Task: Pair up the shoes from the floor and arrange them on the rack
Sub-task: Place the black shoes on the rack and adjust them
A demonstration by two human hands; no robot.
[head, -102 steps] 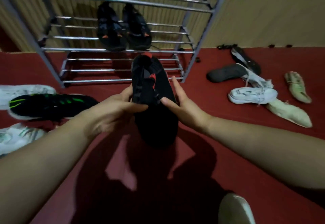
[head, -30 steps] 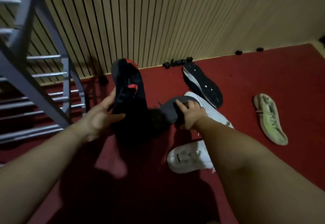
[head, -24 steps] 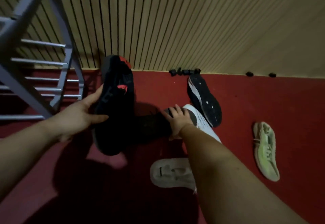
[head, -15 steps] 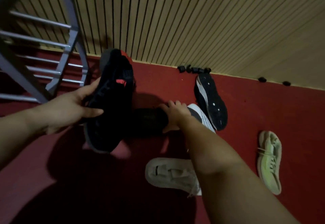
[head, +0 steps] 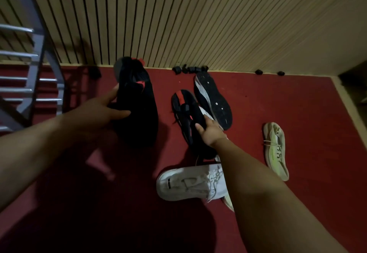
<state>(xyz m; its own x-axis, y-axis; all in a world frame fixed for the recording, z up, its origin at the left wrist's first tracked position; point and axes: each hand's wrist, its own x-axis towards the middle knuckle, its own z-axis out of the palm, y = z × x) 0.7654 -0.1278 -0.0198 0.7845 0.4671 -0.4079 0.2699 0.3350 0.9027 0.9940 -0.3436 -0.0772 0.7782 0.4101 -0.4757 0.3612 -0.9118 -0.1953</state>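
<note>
Head view: left hand (head: 99, 113) at nine o'clock has its thumb and fingers clamped round a black-and-red shoe (head: 139, 113). Right hand (head: 210, 131) grips the second black shoe (head: 186, 112) at centre. A white sneaker (head: 188, 183) lies at six o'clock, the rack (head: 37, 54) at ten.

Rack (head: 37, 58) left; shoes (head: 190, 183) right (on floor (head: 297, 104))

Ribbed beige wall panelling (head: 198, 14) across 12 o'clock. Cluster of small black pieces (head: 189, 69) at wall base, 12 o'clock. Two separate black pieces (head: 258, 72) at wall base, 2 o'clock.
</note>
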